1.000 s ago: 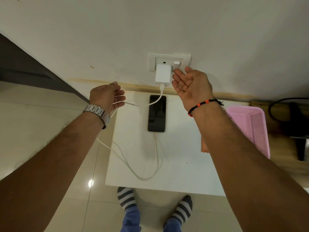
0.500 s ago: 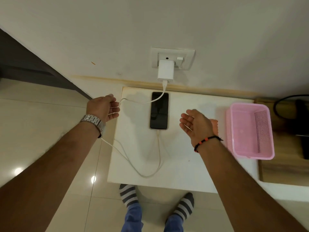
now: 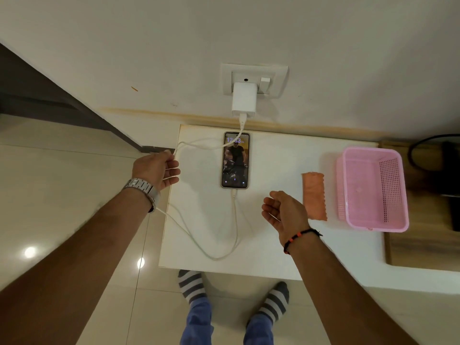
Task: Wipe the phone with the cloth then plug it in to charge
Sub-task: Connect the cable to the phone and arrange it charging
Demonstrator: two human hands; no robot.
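The phone (image 3: 235,160) lies face up on the white table (image 3: 273,245) near the wall, its screen lit. A white cable (image 3: 231,235) is plugged into its lower end, loops over the table and runs through my left hand (image 3: 156,169), then up to the white charger (image 3: 244,99) in the wall socket (image 3: 254,79). My left hand is loosely curled around the cable at the table's left edge. My right hand (image 3: 283,211) hovers palm up, fingers apart, below and right of the phone, holding nothing. The orange cloth (image 3: 314,195) lies folded to its right.
A pink plastic basket (image 3: 373,188) stands at the table's right end, beside the cloth. Dark cables and a dark object (image 3: 448,170) lie on a wooden surface further right. My striped-socked feet (image 3: 234,292) stand on the tiled floor below the table's front edge.
My right hand has drawn back from the socket switch down over the table. The phone's screen has gone from dark to lit. The left hand keeps its hold on the cable.
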